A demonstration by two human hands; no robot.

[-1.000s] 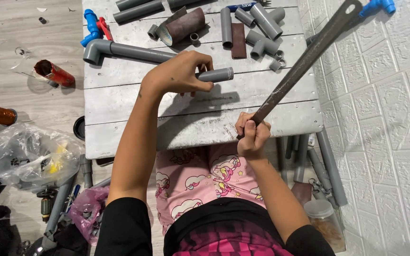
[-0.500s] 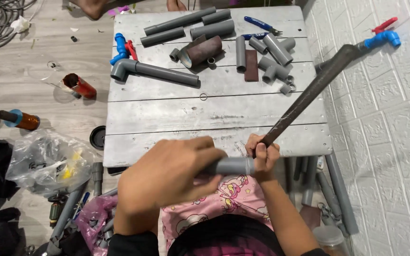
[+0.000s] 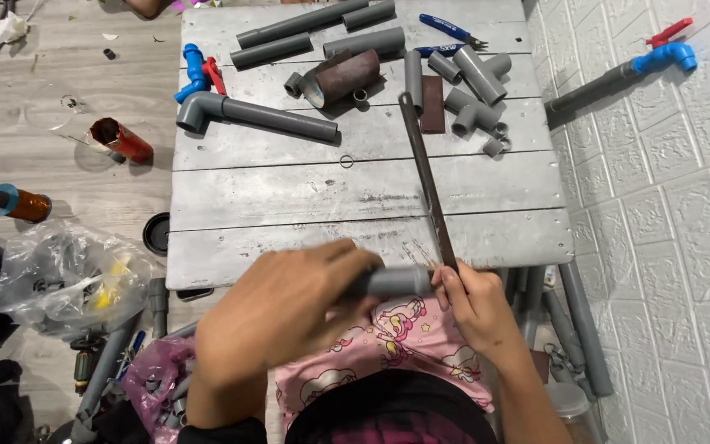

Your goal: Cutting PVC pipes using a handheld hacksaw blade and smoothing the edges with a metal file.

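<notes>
- My left hand blurs and covers most of the short grey pipe.
- I can't see the metal bar's lower end inside my right hand.

Short grey pipe lies level at the table's near edge, thin rusty rod upright beside it.

Makeshift home plumbing workspace, floor-level. Low grey plank table loaded with grey PVC pipe lengths, elbow-ended pipe, tee fittings, blue valve, blue-handled pliers. Wood-look floor cluttered: clear plastic bag, red tube, more pipes under table. White embossed brick-pattern wall with blue tap on pipe. Domestic finishes, no proper workbench.
</notes>
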